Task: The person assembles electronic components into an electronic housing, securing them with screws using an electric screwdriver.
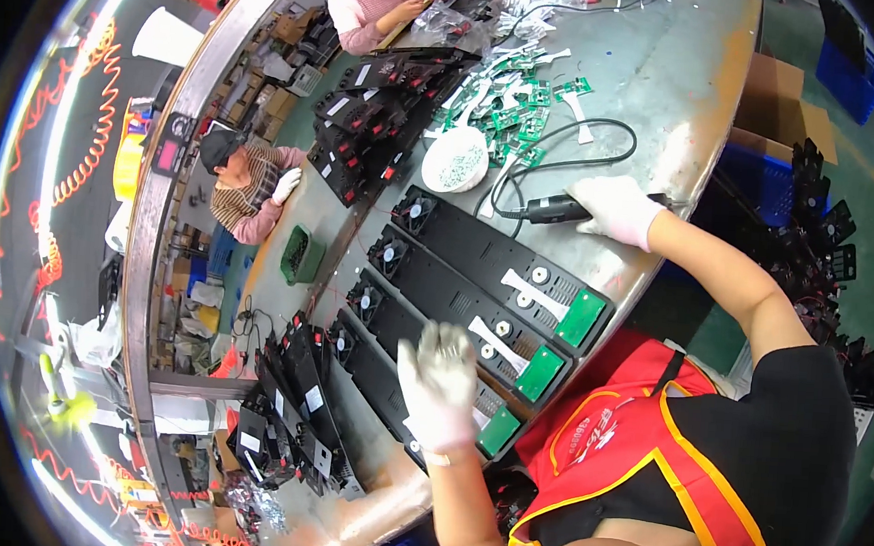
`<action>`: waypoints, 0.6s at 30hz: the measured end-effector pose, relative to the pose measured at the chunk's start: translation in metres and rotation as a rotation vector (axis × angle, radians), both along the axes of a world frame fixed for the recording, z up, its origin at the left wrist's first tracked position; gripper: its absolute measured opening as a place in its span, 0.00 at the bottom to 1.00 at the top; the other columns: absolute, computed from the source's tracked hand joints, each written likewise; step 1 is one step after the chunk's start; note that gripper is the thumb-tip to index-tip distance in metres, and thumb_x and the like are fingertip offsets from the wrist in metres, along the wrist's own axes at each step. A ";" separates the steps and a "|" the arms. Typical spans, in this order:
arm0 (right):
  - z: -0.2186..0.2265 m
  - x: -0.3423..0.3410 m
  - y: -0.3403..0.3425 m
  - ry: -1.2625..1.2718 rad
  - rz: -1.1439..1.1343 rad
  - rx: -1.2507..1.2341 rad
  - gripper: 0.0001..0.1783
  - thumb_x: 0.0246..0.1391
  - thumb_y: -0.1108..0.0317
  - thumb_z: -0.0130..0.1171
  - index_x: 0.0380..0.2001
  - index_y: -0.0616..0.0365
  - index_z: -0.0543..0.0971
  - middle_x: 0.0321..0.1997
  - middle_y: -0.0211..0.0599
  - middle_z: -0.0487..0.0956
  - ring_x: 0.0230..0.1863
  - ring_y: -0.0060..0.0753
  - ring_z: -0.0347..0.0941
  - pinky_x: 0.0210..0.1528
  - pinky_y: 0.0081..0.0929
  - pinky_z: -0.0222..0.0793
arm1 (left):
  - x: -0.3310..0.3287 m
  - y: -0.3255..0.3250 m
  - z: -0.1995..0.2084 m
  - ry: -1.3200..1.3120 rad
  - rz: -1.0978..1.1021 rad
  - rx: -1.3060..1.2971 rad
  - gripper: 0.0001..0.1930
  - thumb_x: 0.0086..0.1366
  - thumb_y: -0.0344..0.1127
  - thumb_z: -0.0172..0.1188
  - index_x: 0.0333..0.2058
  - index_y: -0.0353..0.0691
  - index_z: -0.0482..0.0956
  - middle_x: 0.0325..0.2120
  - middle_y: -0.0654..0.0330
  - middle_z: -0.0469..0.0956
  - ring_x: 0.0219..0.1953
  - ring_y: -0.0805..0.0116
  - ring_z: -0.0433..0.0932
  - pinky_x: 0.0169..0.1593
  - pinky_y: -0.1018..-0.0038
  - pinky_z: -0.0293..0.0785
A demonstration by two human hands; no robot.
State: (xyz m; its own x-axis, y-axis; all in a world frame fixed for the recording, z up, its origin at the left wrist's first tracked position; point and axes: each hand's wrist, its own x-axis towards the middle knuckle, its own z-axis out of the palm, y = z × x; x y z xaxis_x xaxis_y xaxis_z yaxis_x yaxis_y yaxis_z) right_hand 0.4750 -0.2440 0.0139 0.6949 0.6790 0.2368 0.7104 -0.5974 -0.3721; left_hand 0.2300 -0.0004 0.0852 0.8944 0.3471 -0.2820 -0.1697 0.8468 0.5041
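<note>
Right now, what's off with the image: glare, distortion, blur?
Head view: strong fisheye bending, black rim; white ceiling strip lights blown out at left; glare on grey metal table toward its right edge; white-gloved left hand perhaps slightly soft.

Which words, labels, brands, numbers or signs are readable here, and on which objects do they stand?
Red apron: printed characters and digits, which I will not copy.
White stickers on the black housings: too small to read.
Small pink-lit display at left: too blurred to read.
Green boards near the left hand: no readable print.
</note>
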 end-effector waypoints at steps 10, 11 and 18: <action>-0.036 0.067 0.012 -0.512 -0.215 0.115 0.16 0.51 0.65 0.55 0.44 0.54 0.73 0.36 0.33 0.74 0.41 0.35 0.73 0.39 0.34 0.68 | 0.267 0.050 0.000 0.036 0.099 0.046 0.52 0.60 0.70 0.46 0.66 0.29 0.46 0.65 0.44 0.52 0.66 0.50 0.54 0.67 0.57 0.53; -0.033 0.067 0.013 -0.518 -0.204 0.118 0.16 0.51 0.65 0.55 0.44 0.54 0.73 0.36 0.33 0.74 0.41 0.35 0.73 0.39 0.34 0.68 | 0.281 0.062 -0.006 0.031 0.062 0.070 0.56 0.57 0.75 0.45 0.66 0.29 0.45 0.64 0.44 0.52 0.66 0.50 0.53 0.66 0.57 0.53; -0.028 0.060 0.008 -0.498 -0.169 0.189 0.11 0.52 0.68 0.51 0.40 0.52 0.74 0.35 0.33 0.72 0.41 0.35 0.72 0.42 0.32 0.68 | 0.313 0.061 -0.019 0.185 0.113 0.303 0.63 0.50 0.83 0.40 0.66 0.27 0.45 0.68 0.45 0.46 0.71 0.53 0.44 0.69 0.63 0.44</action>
